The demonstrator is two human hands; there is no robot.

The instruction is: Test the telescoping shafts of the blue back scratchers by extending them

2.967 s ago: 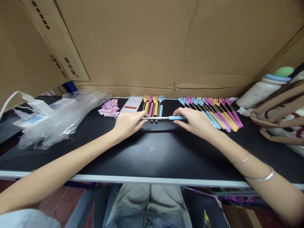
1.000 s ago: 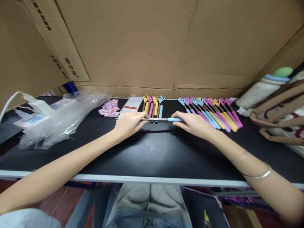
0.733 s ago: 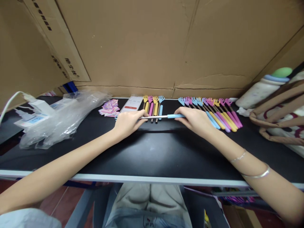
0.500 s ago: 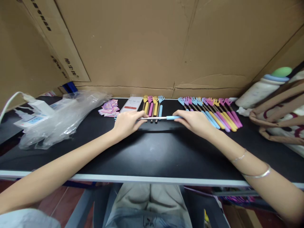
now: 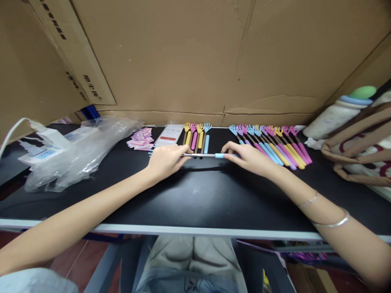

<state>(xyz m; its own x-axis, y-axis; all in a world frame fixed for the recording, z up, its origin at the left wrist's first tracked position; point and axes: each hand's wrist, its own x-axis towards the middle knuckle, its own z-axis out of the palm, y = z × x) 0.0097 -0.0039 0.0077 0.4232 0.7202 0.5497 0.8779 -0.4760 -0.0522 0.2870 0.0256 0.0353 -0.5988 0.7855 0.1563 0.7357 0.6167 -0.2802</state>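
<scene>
A back scratcher (image 5: 204, 155) with a metal rod and a light blue grip lies level between my two hands, just above the black table. My left hand (image 5: 167, 159) is closed around its claw end, and the blue claw tips poke out on the left. The fingers of my right hand (image 5: 246, 156) pinch the blue grip. Behind my hands lies a short row of back scratchers (image 5: 200, 138) in yellow, pink and blue. To the right, a larger row of back scratchers (image 5: 275, 147) lies slanted, claws toward the cardboard, partly behind my right hand.
A phone (image 5: 168, 135) and a pile of small pink-purple cards (image 5: 141, 139) lie left of the short row. Farther left, a clear plastic bag (image 5: 88, 150) partly covers a power strip (image 5: 44, 154). A white bottle (image 5: 336, 114) and a brown-handled bag (image 5: 360, 146) stand at right.
My right hand has shifted slightly along the blue grip toward the rod, so more of the grip is inside it. The back scratcher sits slightly lower; both hands stay on it.
</scene>
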